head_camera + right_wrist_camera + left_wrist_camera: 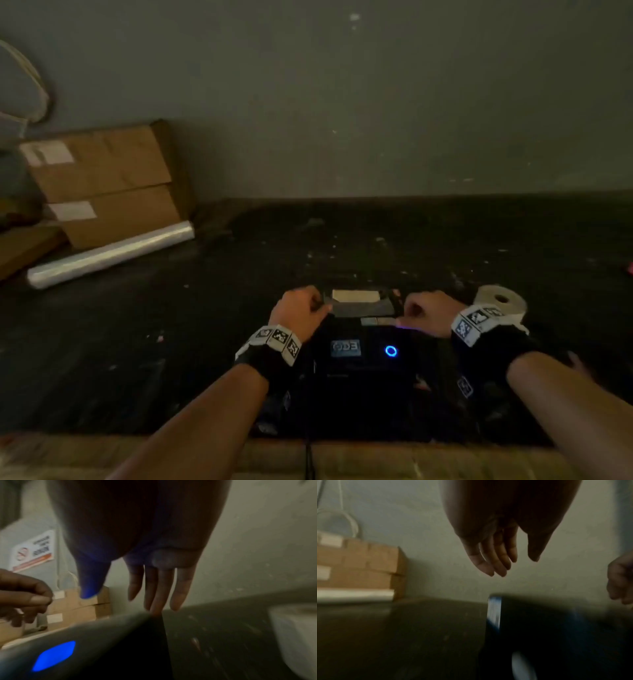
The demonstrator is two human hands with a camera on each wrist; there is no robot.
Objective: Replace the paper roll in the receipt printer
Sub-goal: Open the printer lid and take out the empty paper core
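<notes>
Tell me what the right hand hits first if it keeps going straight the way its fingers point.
Probably the printer: in the right wrist view the right hand points its straight fingers down at the black top edge. The paper roll sits off to its right, out of line. Depth is unclear.

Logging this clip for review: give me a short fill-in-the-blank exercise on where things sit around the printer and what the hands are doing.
1. The ring light on the receipt printer glows ____.
2. The paper roll stands on the table beside the person's ____ hand.
3. The cardboard boxes lean against the ____.
4. Neither the left hand nor the right hand holds the ____.

Missing words: blue; right; wall; paper roll
</notes>
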